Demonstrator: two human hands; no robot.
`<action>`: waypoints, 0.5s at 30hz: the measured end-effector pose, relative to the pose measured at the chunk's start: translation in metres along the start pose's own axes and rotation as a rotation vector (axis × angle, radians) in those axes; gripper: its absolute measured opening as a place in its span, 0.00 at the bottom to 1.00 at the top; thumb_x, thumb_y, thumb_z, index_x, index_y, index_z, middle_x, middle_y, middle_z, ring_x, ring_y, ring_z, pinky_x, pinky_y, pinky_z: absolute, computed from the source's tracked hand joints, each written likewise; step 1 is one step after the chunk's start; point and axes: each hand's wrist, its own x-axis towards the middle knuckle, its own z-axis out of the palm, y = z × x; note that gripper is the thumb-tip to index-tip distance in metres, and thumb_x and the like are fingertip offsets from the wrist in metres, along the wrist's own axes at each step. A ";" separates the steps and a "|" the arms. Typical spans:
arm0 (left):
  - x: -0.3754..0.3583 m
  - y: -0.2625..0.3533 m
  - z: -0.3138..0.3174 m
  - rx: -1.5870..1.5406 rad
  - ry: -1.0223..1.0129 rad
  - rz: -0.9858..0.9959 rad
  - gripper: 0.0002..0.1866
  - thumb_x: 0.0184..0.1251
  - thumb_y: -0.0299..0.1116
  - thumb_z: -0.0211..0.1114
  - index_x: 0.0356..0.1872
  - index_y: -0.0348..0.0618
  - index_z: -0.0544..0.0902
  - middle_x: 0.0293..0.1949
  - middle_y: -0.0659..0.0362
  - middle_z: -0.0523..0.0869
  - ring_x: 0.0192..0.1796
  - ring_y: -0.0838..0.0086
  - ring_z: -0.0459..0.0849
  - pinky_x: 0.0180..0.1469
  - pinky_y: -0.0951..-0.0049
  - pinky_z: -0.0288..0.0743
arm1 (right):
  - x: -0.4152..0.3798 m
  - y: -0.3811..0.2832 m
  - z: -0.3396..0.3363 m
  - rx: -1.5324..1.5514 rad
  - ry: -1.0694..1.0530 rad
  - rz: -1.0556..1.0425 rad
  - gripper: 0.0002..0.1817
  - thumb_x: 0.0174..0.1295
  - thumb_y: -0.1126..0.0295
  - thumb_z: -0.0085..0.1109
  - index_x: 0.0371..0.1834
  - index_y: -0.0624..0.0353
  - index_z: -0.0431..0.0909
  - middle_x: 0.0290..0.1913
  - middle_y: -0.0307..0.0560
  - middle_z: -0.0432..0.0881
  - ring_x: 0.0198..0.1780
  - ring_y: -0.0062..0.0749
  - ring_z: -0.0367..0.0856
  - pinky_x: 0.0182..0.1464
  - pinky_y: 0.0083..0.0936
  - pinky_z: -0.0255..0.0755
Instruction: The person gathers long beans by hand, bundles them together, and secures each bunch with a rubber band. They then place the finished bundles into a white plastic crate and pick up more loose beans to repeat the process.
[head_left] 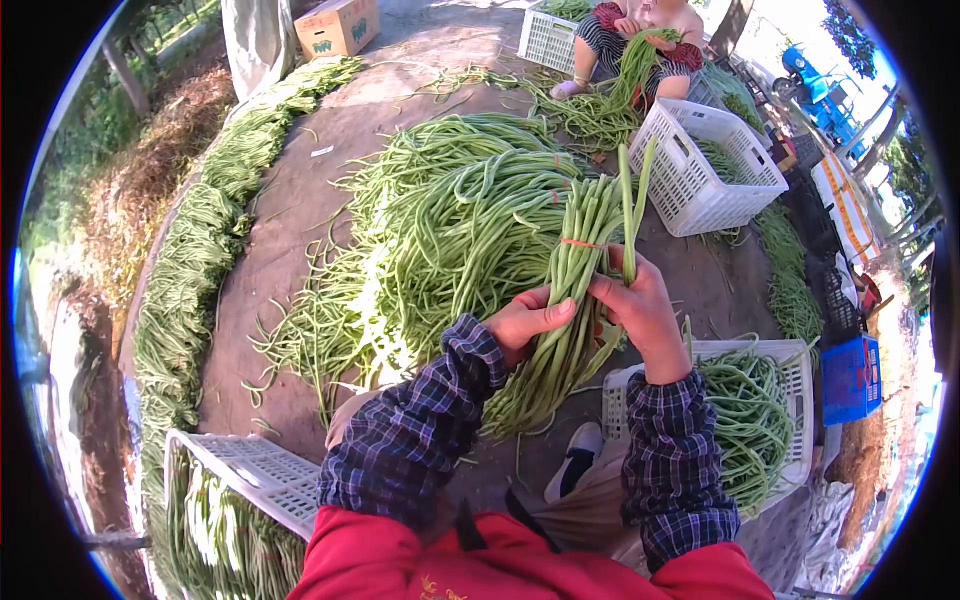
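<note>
A bundle of green long beans [577, 225], tied near its upper end with a red band [580, 243], is held upright in front of me. My left hand [528, 320] is closed around its middle from the left, thumb across the stalks. On the other side my right hand [640, 300] is closed on a few separate long beans [631, 200] that stick up beside the bundle. Its thumb touches the bundle. The lower bean ends hang between my forearms. Just beyond lies a large heap of long beans [450, 210], with more red bands showing at its right side.
White crates of beans stand at right [680, 190], by my right forearm [800, 400] and at lower left [250, 470]. A long row of beans [190, 290] curves along the left. Another person [640, 40] sits at the back holding beans. A blue crate [850, 380] is far right.
</note>
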 end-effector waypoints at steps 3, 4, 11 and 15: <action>0.000 0.000 -0.001 0.069 0.123 0.057 0.32 0.53 0.43 0.67 0.57 0.41 0.67 0.46 0.55 0.79 0.46 0.69 0.79 0.51 0.65 0.73 | 0.005 0.016 -0.006 -0.175 0.061 -0.168 0.17 0.53 0.65 0.64 0.43 0.64 0.75 0.32 0.36 0.77 0.31 0.11 0.71 0.30 0.12 0.64; -0.001 -0.001 -0.001 0.134 0.227 0.115 0.32 0.53 0.41 0.68 0.57 0.42 0.68 0.45 0.56 0.79 0.44 0.71 0.80 0.49 0.65 0.73 | 0.002 0.013 -0.008 -0.190 0.119 -0.086 0.17 0.53 0.65 0.64 0.41 0.64 0.75 0.31 0.35 0.76 0.30 0.11 0.70 0.29 0.12 0.64; 0.002 0.002 -0.005 0.123 0.254 0.235 0.35 0.52 0.44 0.68 0.60 0.44 0.65 0.51 0.61 0.76 0.52 0.73 0.74 0.54 0.70 0.68 | -0.005 0.014 0.011 -0.097 0.003 -0.043 0.11 0.54 0.68 0.62 0.35 0.63 0.75 0.27 0.34 0.75 0.29 0.12 0.68 0.30 0.13 0.65; -0.001 0.002 -0.006 0.070 0.222 0.183 0.35 0.53 0.44 0.67 0.61 0.45 0.63 0.54 0.60 0.73 0.54 0.74 0.73 0.55 0.69 0.67 | -0.002 0.011 0.014 -0.233 0.031 -0.073 0.09 0.55 0.71 0.59 0.34 0.65 0.74 0.27 0.35 0.75 0.28 0.12 0.69 0.29 0.12 0.65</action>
